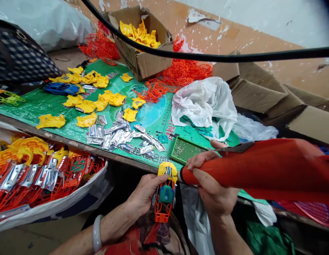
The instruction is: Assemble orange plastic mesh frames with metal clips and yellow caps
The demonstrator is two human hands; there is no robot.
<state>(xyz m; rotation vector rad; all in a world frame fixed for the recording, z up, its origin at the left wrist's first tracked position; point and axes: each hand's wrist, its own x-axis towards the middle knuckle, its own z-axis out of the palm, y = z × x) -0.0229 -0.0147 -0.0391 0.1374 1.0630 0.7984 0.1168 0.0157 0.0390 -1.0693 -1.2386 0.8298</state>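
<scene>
My left hand [141,194] is closed on a toy car body [165,209] just off the table's front edge. The body has an orange lattice frame, a yellow front piece [167,169] and a teal block in its middle. My right hand [211,182] wraps round a red electric screwdriver [241,170], its shape partly covered by red material. The tool lies nearly level, its tip touching or very near the yellow piece's right side; I cannot tell if a screw is there. Beyond the hands stands a green perforated tray [187,150].
Silver plates [119,136] and yellow parts [86,106] lie scattered on the green table cover [23,109]. A cardboard box [156,62] holds more yellow parts, with orange frames [185,72] beside it. A white sack [87,203] of car bodies stands left. A black cable [207,57] crosses above.
</scene>
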